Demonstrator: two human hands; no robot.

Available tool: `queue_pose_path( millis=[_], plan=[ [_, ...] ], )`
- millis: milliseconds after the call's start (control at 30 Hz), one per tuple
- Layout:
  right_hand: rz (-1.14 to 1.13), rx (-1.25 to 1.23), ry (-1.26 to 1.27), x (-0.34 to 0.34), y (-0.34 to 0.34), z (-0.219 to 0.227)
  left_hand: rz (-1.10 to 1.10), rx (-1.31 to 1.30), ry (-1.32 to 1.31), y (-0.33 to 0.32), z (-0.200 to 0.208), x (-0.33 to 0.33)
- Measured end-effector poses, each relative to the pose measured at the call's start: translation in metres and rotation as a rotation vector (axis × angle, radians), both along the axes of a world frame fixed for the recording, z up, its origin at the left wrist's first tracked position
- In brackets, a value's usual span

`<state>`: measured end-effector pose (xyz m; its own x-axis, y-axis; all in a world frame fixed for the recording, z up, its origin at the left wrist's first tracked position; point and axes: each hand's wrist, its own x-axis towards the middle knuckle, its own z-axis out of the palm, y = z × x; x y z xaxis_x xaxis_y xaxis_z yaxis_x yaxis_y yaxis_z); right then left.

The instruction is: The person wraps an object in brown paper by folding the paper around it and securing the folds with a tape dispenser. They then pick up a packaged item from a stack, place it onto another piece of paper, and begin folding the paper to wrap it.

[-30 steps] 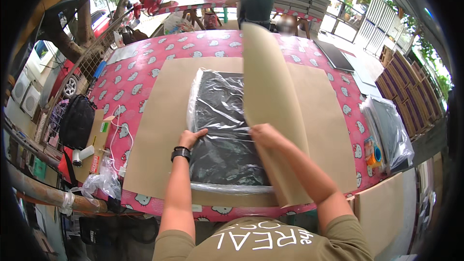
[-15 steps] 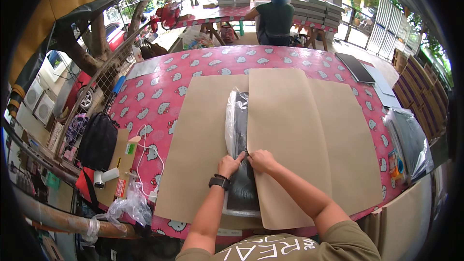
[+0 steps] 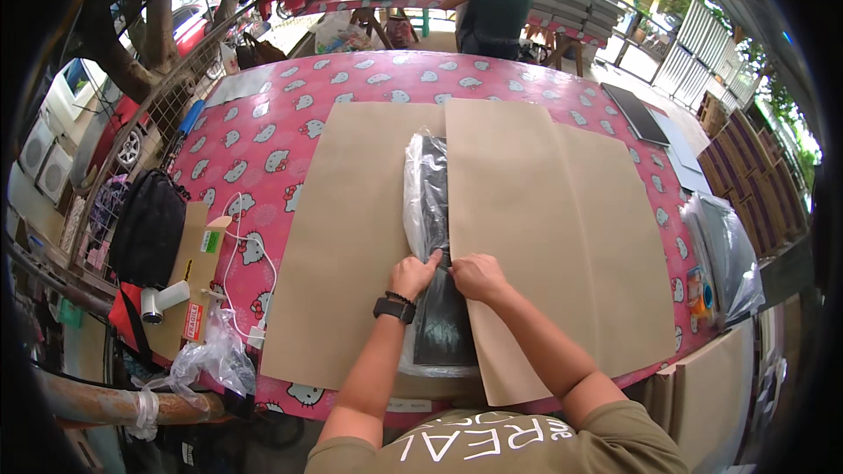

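Observation:
A flat black panel [image 3: 436, 329] in clear plastic lies on a large brown paper sheet [image 3: 325, 237], its right side hidden under a folded paper flap [image 3: 518, 202]. My left hand [image 3: 413, 278] is closed at the panel's left side, with the thumb stretched over the plastic; its other fingers are partly hidden. Close beside it, my right hand [image 3: 479, 278] is closed on the left edge of the flap, knuckles up. A dark band and a watch sit on my left wrist.
A pink patterned cloth [image 3: 237, 136] covers the table. At left are a black bag [image 3: 149, 228], a cardboard piece, a white cylinder and crumpled plastic [image 3: 215, 360]. Plastic-sleeved sheets [image 3: 724, 250] and a tape roll [image 3: 700, 294] sit at right. A person [image 3: 498, 17] works at a far table.
The whole view has shifted, so the table appears higher and slightly further left. Both hands keep their places at the panel and flap edge.

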<state>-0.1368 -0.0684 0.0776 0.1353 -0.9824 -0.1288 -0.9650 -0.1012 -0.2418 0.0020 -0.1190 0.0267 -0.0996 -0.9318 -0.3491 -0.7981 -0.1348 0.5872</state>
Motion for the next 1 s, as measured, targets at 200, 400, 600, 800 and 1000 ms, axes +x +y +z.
queue_pose_path(
  millis=[200,400,600,800,1000],
  plan=[
    [-0.045,-0.014,-0.031,0.012,-0.007,-0.009,0.09,-0.043,0.046,0.0,0.003,0.001],
    [-0.045,-0.039,-0.06,0.015,-0.02,-0.019,0.059,-0.14,0.024,-0.009,0.001,0.0],
    [-0.002,0.037,-0.033,0.016,-0.023,-0.017,-0.039,-0.179,-0.106,-0.013,0.005,0.01],
    [-0.004,0.066,-0.024,0.024,-0.004,-0.001,0.076,-0.449,0.087,-0.037,0.0,-0.022],
    [0.117,0.144,-0.643,-0.014,0.039,-0.009,0.082,-0.289,0.127,-0.038,-0.009,-0.028]
  ],
)
